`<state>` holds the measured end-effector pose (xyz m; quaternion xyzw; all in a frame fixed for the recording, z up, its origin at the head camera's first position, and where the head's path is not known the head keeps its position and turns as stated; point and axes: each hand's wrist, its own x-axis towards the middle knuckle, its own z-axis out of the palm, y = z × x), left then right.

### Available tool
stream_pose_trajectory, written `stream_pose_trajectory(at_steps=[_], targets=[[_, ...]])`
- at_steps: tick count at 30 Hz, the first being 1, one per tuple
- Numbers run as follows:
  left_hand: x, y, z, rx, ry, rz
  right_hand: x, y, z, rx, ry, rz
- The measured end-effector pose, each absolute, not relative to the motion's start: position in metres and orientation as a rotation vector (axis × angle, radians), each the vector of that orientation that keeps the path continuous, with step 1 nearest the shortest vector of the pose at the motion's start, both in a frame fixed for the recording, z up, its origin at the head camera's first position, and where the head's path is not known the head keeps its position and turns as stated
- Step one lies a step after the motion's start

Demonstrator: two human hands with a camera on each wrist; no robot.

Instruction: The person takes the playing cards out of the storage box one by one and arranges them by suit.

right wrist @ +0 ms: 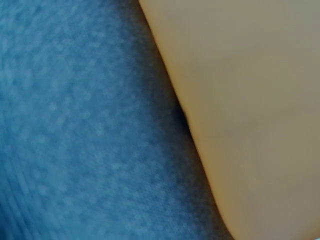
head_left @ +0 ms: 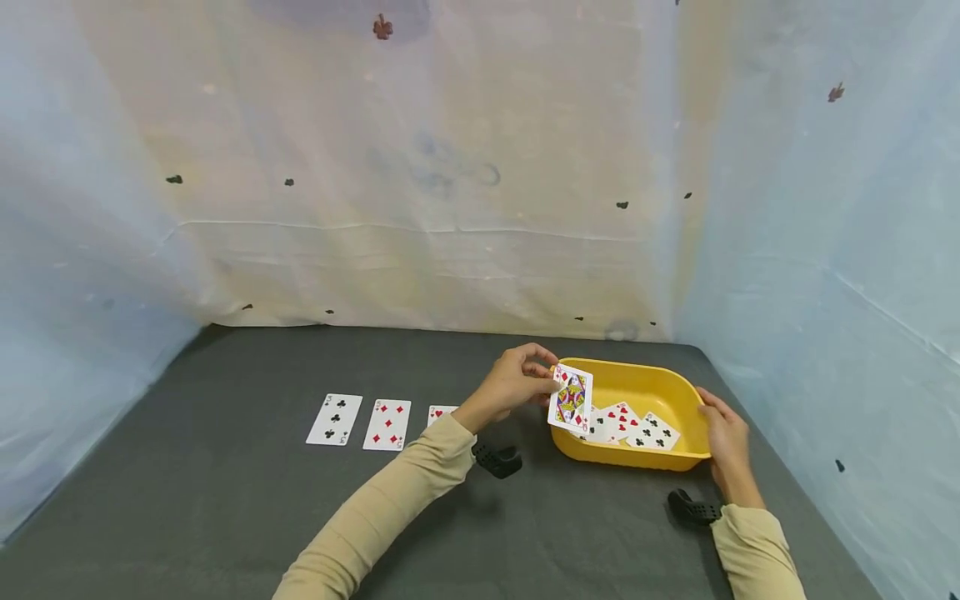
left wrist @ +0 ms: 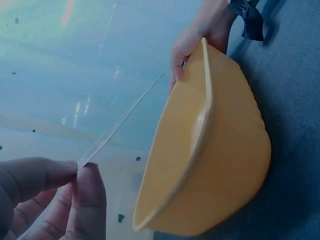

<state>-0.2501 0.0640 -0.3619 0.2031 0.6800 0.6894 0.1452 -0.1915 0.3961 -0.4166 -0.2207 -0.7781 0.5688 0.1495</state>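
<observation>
My left hand [head_left: 517,379] pinches a queen of diamonds playing card [head_left: 572,400] between thumb and fingers, face showing in the head view. The card stands over the left end of a yellow plastic tub [head_left: 637,379]. Edge-on in the left wrist view, the same card [left wrist: 120,122] slants away from the thumb and fingertips. At the tub's right end, my right hand [head_left: 727,437] grips the rim, fingers over the edge. Several cards [head_left: 652,432] lie face up inside the tub, partly hidden by the queen. The tub wall [right wrist: 260,120] fills much of the right wrist view.
Left of the tub, a three of clubs [head_left: 334,419], a diamonds card [head_left: 387,425] and a hearts card [head_left: 439,412] lie in a row, the last partly behind my left forearm. The dark table [head_left: 187,483] meets pale hanging sheets at the back and sides.
</observation>
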Motion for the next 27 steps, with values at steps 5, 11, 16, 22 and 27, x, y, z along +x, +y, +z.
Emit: stream_pose_trajectory(at_steps=[5, 11, 16, 22, 27], targets=[[-0.244, 0.045, -0.364, 0.640, 1.955, 1.947, -0.191, 0.396, -0.416, -0.648, -2.228, 1.667], [-0.235, 0.020, -0.362, 0.658, 1.944, 1.951, -0.190, 0.400, -0.414, -0.580, -2.275, 1.713], [-0.229, -0.004, -0.362, 0.618, 1.970, 1.947, -0.189, 0.404, -0.411, -0.492, -2.316, 1.790], [-0.223, -0.035, -0.364, 0.580, 2.021, 1.951, -0.189, 0.406, -0.407, -0.451, -2.358, 1.778], [-0.215, -0.057, -0.367, 0.538, 2.046, 1.971, -0.192, 0.404, -0.410, -0.494, -2.372, 1.702]])
